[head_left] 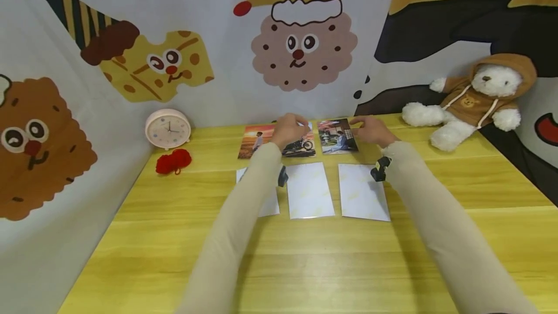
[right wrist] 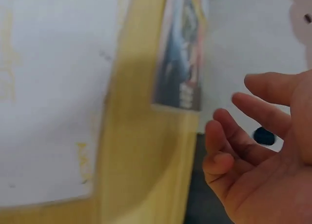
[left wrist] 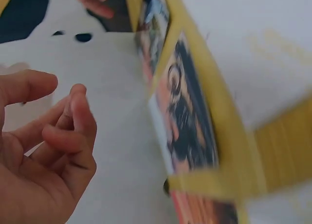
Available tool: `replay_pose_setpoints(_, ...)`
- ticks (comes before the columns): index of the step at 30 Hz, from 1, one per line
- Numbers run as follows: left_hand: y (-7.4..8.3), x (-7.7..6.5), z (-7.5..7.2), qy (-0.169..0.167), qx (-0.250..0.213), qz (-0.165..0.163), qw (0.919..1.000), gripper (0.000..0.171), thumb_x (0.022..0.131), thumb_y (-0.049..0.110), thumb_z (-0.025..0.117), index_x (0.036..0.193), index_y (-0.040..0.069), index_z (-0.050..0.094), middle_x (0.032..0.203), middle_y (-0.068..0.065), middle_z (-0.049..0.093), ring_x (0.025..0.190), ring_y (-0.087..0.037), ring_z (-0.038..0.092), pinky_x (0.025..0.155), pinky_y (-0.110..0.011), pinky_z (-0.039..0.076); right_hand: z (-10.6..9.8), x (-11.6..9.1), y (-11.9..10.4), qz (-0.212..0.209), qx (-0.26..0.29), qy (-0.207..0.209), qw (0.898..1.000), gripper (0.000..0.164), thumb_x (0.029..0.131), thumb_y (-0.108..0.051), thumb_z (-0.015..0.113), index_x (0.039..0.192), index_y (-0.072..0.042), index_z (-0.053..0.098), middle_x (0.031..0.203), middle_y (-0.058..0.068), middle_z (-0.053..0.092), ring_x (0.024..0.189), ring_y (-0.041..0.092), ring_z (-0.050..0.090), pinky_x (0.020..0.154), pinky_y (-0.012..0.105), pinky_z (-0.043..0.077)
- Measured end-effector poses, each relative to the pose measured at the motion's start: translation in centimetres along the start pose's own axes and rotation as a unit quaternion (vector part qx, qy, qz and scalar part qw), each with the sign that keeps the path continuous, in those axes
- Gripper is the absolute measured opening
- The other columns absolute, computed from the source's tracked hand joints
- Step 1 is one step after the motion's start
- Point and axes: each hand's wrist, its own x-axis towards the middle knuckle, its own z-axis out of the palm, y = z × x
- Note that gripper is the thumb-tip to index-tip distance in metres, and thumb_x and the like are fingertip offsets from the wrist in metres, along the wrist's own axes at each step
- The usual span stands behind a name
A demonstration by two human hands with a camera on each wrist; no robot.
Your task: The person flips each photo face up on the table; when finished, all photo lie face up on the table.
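My left hand (head_left: 289,130) hovers over the motorcycle photo (head_left: 301,147), partly hiding it. In the left wrist view, that hand's fingers (left wrist: 73,151) are bent loosely and hold nothing. To its left lies a sunset photo (head_left: 250,142) with a standing figure. At the right end of this back row is a photo of a seated person (head_left: 335,137). My right hand (head_left: 372,131) is by that photo's right edge; the right wrist view shows its fingers (right wrist: 268,87) loosely curved, with nothing between them. Three white sheets form a front row: left (head_left: 269,202), middle (head_left: 310,190), right (head_left: 363,193).
A pink round clock (head_left: 168,129) stands at the back left, with a red yarn bundle (head_left: 173,161) before it. At the back right a teddy bear (head_left: 471,98) in a brown hoodie leans against the cartoon-printed backdrop (head_left: 235,96). The table (head_left: 305,265) has a yellow wood grain.
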Motion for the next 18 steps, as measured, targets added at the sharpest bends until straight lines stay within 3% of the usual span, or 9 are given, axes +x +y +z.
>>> replay_pose_setpoints(3, -1.0, -1.3, -2.2, -0.017, -0.06, -0.009, 0.998, 0.031, 0.098, 0.022, 0.061, 0.126, 0.011, 0.067, 0.117, -0.012, 0.07, 0.098, -0.027, 0.069, 0.08, -0.035, 0.056, -0.5, -0.7, -1.0, -0.013, -0.002, -0.014, 1.0, 0.043, 0.103, -0.023, 0.052, 0.142, -0.007, 0.054, 0.133, 0.025, 0.056, 0.108, 0.035, 0.055, 0.086, 0.045, 0.051)
replay_pose_setpoints(7, -3.0, -3.5, -4.7, -0.018, -0.095, -0.028, 0.9949, 0.032, 0.098, 0.022, 0.061, 0.127, 0.011, 0.066, 0.117, -0.01, 0.071, 0.103, -0.027, 0.069, 0.08, -0.031, 0.056, -0.1, -1.5, -2.3, -0.042, -0.016, -0.033, 0.998, 0.039, 0.104, -0.025, 0.054, 0.139, -0.008, 0.058, 0.117, 0.021, 0.06, 0.096, 0.03, 0.058, 0.073, 0.034, 0.046)
replay_pose_setpoints(9, -4.1, -4.8, -5.6, -0.014, -0.093, -0.037, 0.9949, 0.032, 0.098, 0.023, 0.061, 0.127, 0.012, 0.067, 0.12, -0.011, 0.07, 0.106, -0.03, 0.068, 0.087, -0.037, 0.057, 0.4, -2.0, -2.8, -0.069, -0.022, -0.046, 0.996, 0.039, 0.103, -0.024, 0.054, 0.138, -0.006, 0.058, 0.108, 0.022, 0.062, 0.089, 0.03, 0.06, 0.068, 0.032, 0.045)
replay_pose_setpoints(14, -7.4, -8.2, -7.2, -0.033, -0.078, -0.043, 0.9955, 0.033, 0.101, 0.027, 0.057, 0.129, 0.012, 0.064, 0.125, -0.017, 0.067, 0.113, -0.035, 0.066, 0.1, -0.051, 0.052, 2.3, -3.5, -4.1, -0.137, -0.038, -0.077, 0.987, 0.037, 0.102, -0.02, 0.057, 0.134, -0.003, 0.062, 0.105, 0.019, 0.067, 0.079, 0.023, 0.056, 0.066, 0.03, 0.043)
replay_pose_setpoints(18, -9.7, -11.0, -8.3, -0.045, -0.038, -0.052, 0.9969, 0.038, 0.102, 0.03, 0.055, 0.135, 0.011, 0.06, 0.126, -0.02, 0.067, 0.114, -0.035, 0.064, 0.098, -0.047, 0.052, 4.1, -4.7, -6.1, -0.196, -0.033, -0.096, 0.975, 0.036, 0.1, -0.018, 0.059, 0.131, -0.001, 0.064, 0.093, 0.018, 0.068, 0.07, 0.017, 0.053, 0.063, 0.029, 0.044)
